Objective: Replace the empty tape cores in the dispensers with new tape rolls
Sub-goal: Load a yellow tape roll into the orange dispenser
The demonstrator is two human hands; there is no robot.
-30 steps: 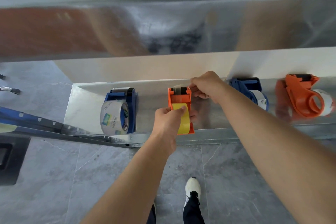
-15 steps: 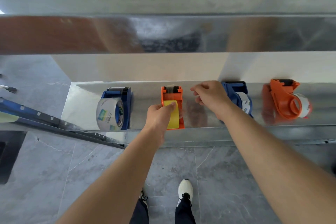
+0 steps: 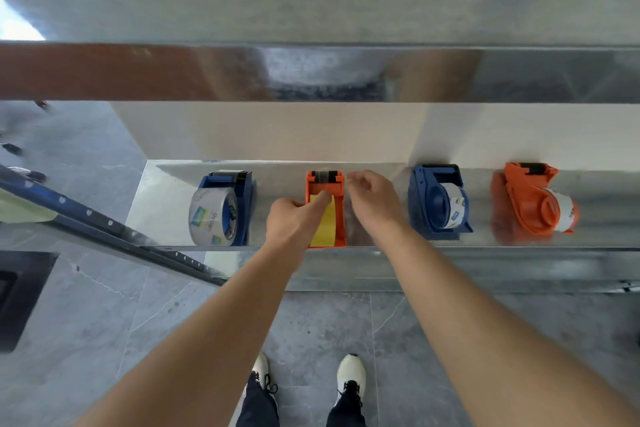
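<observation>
Fingertip of left hand is pressing yellow tape roll while gripping orange plastic dispenser; right hand is hovering alongside, loosely curled, empty.

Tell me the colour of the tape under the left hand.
The tape is yellow, in the orange dispenser; head view shows it best.

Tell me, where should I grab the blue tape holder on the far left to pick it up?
Probably by its blue frame at the near end, reaching from the front edge of the shelf. The big roll bulges out on its left, so the flat right wall and the roll give two sides to squeeze. Stay off the dark far end, likely the cutter.
</observation>
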